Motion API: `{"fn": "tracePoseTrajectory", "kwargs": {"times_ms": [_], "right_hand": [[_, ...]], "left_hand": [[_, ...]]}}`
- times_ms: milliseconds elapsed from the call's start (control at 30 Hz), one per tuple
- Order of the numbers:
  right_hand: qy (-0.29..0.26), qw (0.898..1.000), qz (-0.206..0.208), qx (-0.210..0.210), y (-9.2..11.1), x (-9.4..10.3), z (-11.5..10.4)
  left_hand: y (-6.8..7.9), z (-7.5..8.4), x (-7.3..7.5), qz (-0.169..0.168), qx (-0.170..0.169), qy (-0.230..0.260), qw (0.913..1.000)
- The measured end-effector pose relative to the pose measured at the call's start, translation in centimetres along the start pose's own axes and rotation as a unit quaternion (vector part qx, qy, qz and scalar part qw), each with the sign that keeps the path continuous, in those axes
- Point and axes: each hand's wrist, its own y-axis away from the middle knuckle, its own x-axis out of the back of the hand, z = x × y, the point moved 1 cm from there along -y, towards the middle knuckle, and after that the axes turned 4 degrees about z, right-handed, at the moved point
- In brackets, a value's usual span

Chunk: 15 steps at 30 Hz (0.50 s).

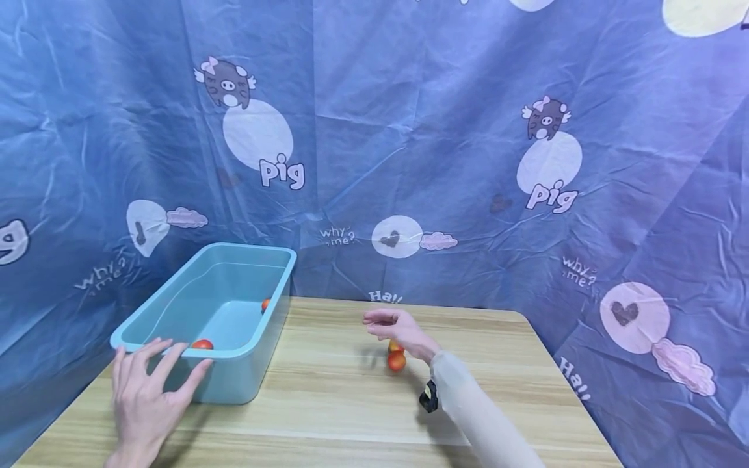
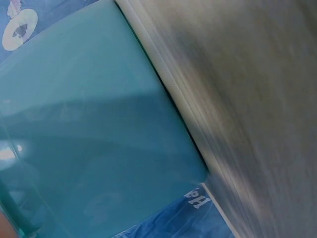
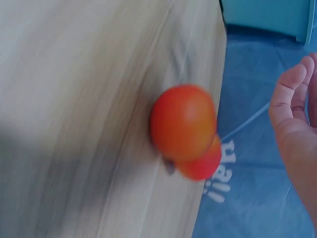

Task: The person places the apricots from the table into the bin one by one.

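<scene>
Near the front of a blue plastic bin [image 1: 231,374], my left hand [image 1: 143,390] rests its spread fingertips on the rim, thumb held apart along the outer wall. The left wrist view is mostly filled by the bin's side. My right hand [image 1: 400,330] is over the table with fingers loosely bent and nothing in them. Below it lie two round red-orange fruits, a nearer one [image 3: 183,123] and a yellow-tinged one [image 1: 394,346] partly hidden behind it. Inside the bin, a red fruit [image 1: 202,344] shows behind the front rim and another [image 1: 266,305] by the right wall.
The bin stands at the left of a light wooden table [image 1: 328,396]. A blue cloth [image 1: 351,130] printed with pigs and words hangs behind and along the sides. A black device [image 1: 429,397] shows at my right wrist.
</scene>
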Motion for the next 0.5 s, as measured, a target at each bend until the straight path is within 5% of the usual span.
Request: {"fn": "tracePoseTrajectory", "kwargs": {"times_ms": [500], "right_hand": [[0.016,0.999,-0.024,-0.042,2.2,3.3,2.2]], "left_hand": [[-0.2,0.2,0.1,0.012,-0.007,0.006,0.9999]]}}
